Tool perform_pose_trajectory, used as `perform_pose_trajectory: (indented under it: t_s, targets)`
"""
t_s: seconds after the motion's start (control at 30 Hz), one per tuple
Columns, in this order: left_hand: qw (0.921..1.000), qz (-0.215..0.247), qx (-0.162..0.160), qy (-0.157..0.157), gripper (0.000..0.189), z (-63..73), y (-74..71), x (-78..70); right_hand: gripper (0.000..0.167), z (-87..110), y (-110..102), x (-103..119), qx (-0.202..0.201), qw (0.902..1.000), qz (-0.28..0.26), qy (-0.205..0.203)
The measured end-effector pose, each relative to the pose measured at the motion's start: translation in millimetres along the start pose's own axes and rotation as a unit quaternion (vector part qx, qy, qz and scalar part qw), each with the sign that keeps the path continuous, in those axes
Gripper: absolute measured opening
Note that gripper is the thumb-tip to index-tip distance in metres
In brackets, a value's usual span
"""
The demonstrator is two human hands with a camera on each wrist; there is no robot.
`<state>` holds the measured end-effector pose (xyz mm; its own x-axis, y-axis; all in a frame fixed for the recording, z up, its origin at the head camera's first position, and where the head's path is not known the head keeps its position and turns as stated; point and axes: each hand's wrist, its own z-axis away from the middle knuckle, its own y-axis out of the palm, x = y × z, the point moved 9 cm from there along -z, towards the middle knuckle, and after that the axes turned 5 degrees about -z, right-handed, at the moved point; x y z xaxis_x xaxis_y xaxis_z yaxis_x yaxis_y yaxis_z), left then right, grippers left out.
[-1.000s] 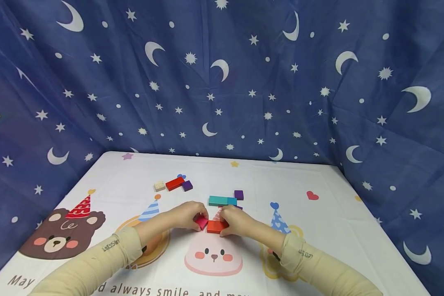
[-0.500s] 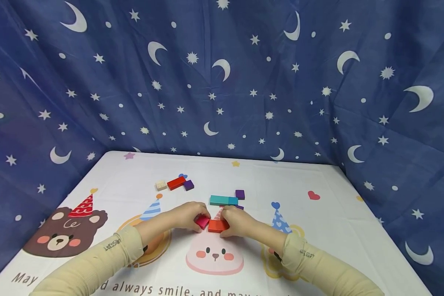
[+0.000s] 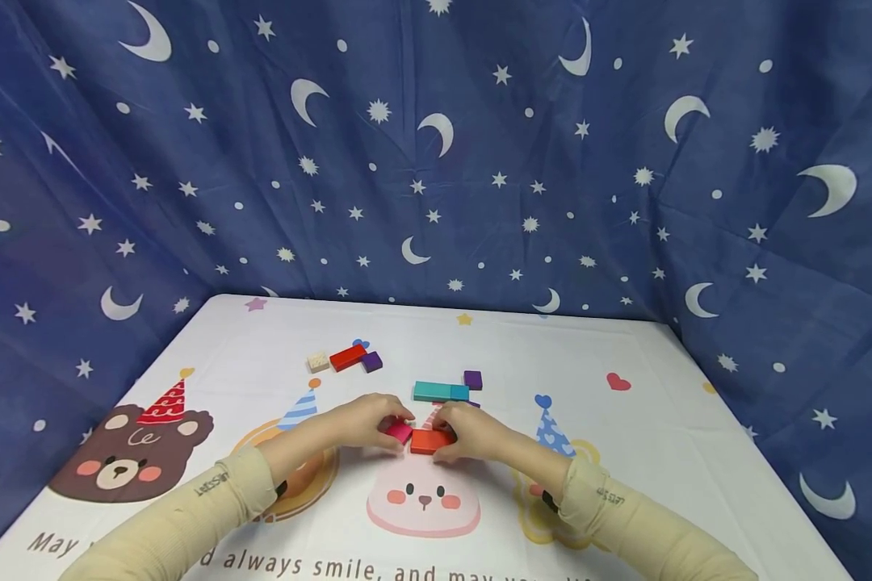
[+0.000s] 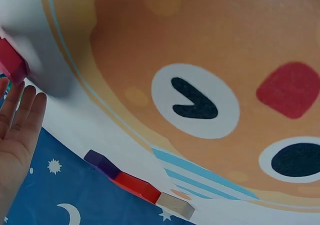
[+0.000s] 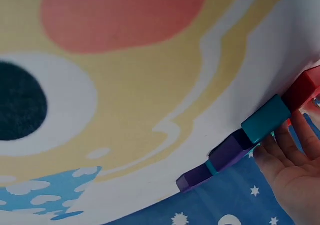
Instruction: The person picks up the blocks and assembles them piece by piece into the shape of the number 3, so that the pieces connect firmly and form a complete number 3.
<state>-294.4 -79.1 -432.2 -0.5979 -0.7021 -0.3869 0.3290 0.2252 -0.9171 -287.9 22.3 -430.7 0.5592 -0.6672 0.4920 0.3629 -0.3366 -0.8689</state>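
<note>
Near the middle of the table, my left hand point(image 3: 369, 420) holds a pink block point(image 3: 400, 432) between thumb and fingers. Just to the right, my right hand point(image 3: 475, 432) grips the right end of a red block point(image 3: 429, 441). The facing ends of the two blocks are very close together. Behind them lie a long teal block point(image 3: 432, 391) and a small blue block point(image 3: 459, 392), side by side. One purple block point(image 3: 473, 379) sits behind the blue one; another purple block point(image 3: 474, 404) is partly hidden by my right hand.
At the back left, a cream block point(image 3: 318, 362), a second red block point(image 3: 348, 357) and a purple block point(image 3: 372, 361) lie in a row. The white tablecloth point(image 3: 552, 347) has printed animals. A dark blue curtain point(image 3: 436, 161) with moons and stars stands behind the table.
The head view has shifted slightly. Both hands stay nearly in place with the pink and red blocks, and the other blocks have not moved on the table.
</note>
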Motion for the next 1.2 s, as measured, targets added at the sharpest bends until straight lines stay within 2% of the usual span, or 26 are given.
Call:
perform_pose_trajectory:
  t_s: [0.2,0.33,0.47,0.57,0.77,0.9,1.2]
  targets:
    - [0.9996,0.021,-0.021,0.003,0.041,3.3,-9.6,0.5,0.044,2.5,-2,-1,0.007,0.9998,-0.014,-0.012]
    - [0.999,0.017,-0.04,0.012,0.037,4.8,-14.5,0.6,0.048,5.4,-2,-5,0.008,0.9996,-0.024,-0.012]
    - [0.9985,0.024,-0.048,0.004,0.034,7.2,-16.4,2.4,0.05,8.8,-1,-10,0.002,0.9996,-0.026,-0.01]
    - [0.9982,0.031,-0.052,-0.006,0.032,8.8,-16.2,4.1,0.047,10.8,-2,-12,-0.01,0.9994,-0.032,-0.009]
    - [0.9971,0.021,-0.073,0.005,0.029,10.3,-17.7,2.9,0.039,11.6,-7,-10,-0.028,0.9987,-0.041,-0.014]
    - [0.9961,0.017,-0.086,0.009,0.028,12.0,-19.0,2.9,0.035,10.7,-11,-5,-0.036,0.9984,-0.035,-0.027]
    - [0.9945,0.029,-0.1,-0.007,0.026,14.6,-19.1,8.0,0.028,6.2,-11,1,-0.042,0.9983,-0.016,-0.036]
